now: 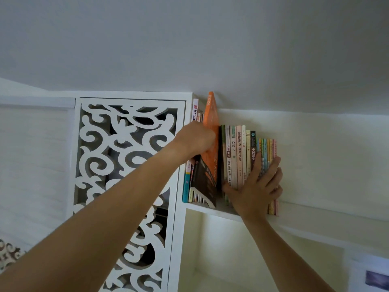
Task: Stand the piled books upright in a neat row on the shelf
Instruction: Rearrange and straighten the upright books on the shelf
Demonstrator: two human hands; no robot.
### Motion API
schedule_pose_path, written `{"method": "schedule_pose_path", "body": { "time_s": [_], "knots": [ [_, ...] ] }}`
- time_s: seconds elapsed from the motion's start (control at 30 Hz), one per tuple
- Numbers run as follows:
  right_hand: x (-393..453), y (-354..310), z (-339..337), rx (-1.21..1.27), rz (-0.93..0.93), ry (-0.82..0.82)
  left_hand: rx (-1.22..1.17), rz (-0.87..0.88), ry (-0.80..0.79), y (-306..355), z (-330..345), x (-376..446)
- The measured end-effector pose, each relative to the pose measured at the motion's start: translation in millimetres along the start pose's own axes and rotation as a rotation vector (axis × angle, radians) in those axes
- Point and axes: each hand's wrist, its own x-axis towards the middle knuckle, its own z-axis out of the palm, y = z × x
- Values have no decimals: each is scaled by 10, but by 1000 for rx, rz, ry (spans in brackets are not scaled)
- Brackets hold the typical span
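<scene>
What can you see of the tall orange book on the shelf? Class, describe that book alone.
The orange book is the tallest in the row, its top reaching close to the ceiling. Its cover looks like smooth, glossy card, with small pale lettering on the spine near the top. It stands roughly upright, leaning slightly, on the white shelf. The left hand has its grip on the book's left side at mid-height. A dark book leans against its lower part, and a green-spined book stands on its right.
</scene>
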Motion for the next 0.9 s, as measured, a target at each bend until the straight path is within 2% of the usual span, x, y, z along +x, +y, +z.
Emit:
{"method": "schedule_pose_path", "body": {
  "time_s": [0.1, 0.27, 0.43, 0.53, 0.7, 0.9],
  "knots": [
    [2, -4, -4, -12, 9, -9, -55, -33, -27, -80, 192, 78],
    [-2, -6, -12, -28, 10, -13, -55, 1, 81, -213, 364, 232],
    [-5, -24, -6, -14, 10, 12, 103, 221, 241, -175, 386, 419],
    [-10, -23, -8, -9, 9, 29, 101, 335, 283, -337, 670, 462],
    [-4, -7, -8, -14, 0, 37, 215, 512, 518, -802, 1188, 513],
    [-16, 13, 16, -10, -15, 48, 337, 679, 841, -1252, 1412, 561]
  ]
}}
